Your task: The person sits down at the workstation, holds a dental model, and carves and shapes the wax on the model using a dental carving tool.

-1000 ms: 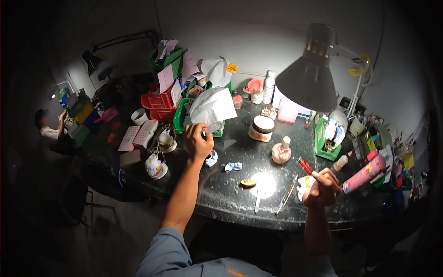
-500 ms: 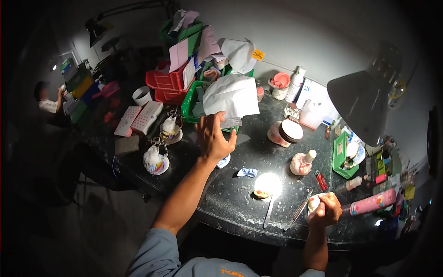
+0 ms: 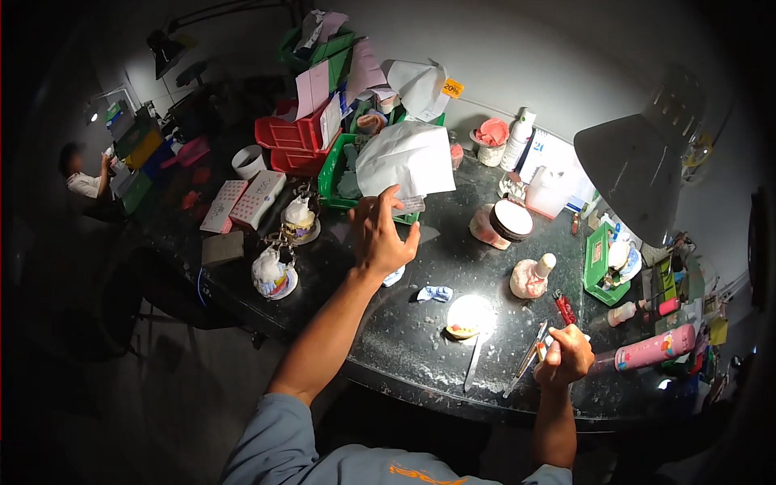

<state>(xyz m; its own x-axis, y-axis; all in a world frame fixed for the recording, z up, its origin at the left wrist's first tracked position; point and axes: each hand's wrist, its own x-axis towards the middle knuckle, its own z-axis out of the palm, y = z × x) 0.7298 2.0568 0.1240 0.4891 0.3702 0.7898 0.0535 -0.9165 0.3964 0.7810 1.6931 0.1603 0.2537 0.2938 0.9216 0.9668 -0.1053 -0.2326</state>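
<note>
My left hand (image 3: 381, 236) is raised over the left middle of the table, its fingers apart. A small clear piece (image 3: 411, 205) is close to its fingertips, below a white paper sheet (image 3: 408, 159) on a green bin (image 3: 330, 179). My right hand (image 3: 566, 356) is closed at the table's right front; what it grips is hidden. A small red object (image 3: 564, 309) lies just beyond its fingers, and a slim metal tool (image 3: 525, 360) is to its left. A whitish piece with red and orange patches (image 3: 544, 347) shows beside its fingers.
White models (image 3: 273, 272) stand at left near red bins (image 3: 297, 133). A round-lidded jar (image 3: 512, 221), a pinkish bottle (image 3: 529, 279) and a lamp (image 3: 634, 166) are at centre right. A pink cylinder (image 3: 655, 347) is far right. Another person (image 3: 85, 182) sits far left.
The view has shifted. My left hand's fingers have spread from a tighter curl. My right hand remains closed; the red object, earliest at its fingertips, then appeared apart from it and is now near them again.
</note>
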